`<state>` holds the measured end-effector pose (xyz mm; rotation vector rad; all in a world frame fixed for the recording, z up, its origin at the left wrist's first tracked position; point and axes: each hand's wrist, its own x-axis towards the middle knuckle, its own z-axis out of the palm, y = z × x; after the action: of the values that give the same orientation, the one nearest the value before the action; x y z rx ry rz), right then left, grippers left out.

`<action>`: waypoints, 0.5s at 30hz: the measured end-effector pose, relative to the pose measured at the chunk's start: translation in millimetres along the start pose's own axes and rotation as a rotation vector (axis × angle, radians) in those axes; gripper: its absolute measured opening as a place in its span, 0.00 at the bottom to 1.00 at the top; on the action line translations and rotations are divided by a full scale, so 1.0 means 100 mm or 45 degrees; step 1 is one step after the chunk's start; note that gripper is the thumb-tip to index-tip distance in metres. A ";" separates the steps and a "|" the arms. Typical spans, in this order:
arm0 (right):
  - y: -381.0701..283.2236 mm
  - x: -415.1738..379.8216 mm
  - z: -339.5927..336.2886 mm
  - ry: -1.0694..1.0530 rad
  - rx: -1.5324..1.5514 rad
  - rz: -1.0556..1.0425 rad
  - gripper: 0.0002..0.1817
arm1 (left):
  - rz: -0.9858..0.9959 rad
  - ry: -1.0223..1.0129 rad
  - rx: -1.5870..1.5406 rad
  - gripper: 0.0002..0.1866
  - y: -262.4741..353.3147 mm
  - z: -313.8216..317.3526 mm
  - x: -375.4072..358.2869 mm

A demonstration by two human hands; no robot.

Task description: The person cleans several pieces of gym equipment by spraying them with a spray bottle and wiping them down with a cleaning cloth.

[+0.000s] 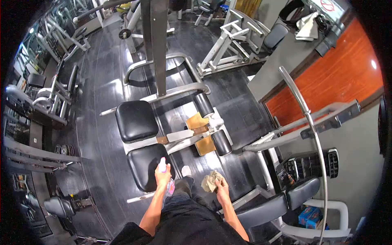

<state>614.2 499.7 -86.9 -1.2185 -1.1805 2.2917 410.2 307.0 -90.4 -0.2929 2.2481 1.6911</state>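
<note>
My left hand (163, 178) is closed round the neck of a spray bottle (162, 165) with a pinkish-white top and a clear body showing a pink label. It is over the near edge of a black padded seat (143, 165). A crumpled beige cloth (211, 181) hangs from my right hand (222, 188), whose fingers pinch its right side. Beyond the near seat is a second black pad (136, 121). Two black foam rollers (222, 142) flank a light metal bar to the right of the pads.
A tall grey post (159, 53) rises behind the pads. On the right are a curved metal bar (305, 108), a black bench pad (261, 210) and an orange wooden panel (347, 65). Weight machines (53, 98) line the left. Shiny black flooring (100, 122) runs between them.
</note>
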 end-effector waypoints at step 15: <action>-0.65 0.81 -0.12 -0.044 -0.046 0.133 0.20 | -0.059 -0.065 0.320 0.15 -0.16 0.63 0.34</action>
<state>567.9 593.1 -85.6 -1.2871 -1.2022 2.3853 392.2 364.2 -132.8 -0.2377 2.3633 1.3584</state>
